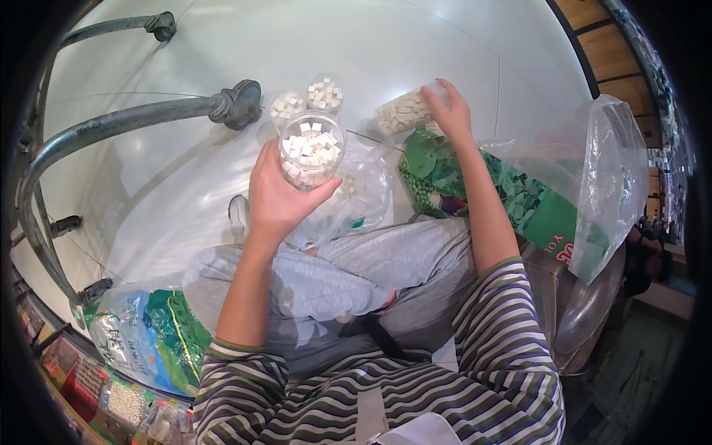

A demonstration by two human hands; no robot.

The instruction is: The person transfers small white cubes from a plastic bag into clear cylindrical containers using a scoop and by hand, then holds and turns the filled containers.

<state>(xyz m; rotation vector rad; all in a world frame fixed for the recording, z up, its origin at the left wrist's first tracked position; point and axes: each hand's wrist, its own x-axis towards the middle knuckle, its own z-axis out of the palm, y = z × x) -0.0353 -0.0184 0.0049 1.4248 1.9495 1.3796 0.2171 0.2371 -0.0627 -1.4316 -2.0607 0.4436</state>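
Observation:
My left hand (278, 189) is wrapped round a clear plastic jar (313, 152) of small white cubes, its round mouth tilted up toward me. Just beyond it, two more clear containers of white cubes (325, 93) stand on the floor. Off to the right, my right hand (450, 111) grips the end of another clear jar (404, 113), which is tipped on its side with cream-white cubes in it. Whether that jar rests on the floor I cannot tell. Below the left hand's jar lies a crumpled clear plastic bag (356, 193) with a few pale pieces inside.
Grey metal legs with casters (241, 104) stand at the left. A green printed bag (512, 193) lies at the right by a cardboard box (541, 285). Blue and green packets (144, 334) sit lower left, near shelf goods (126, 404). Wooden shelving (601, 44) is upper right.

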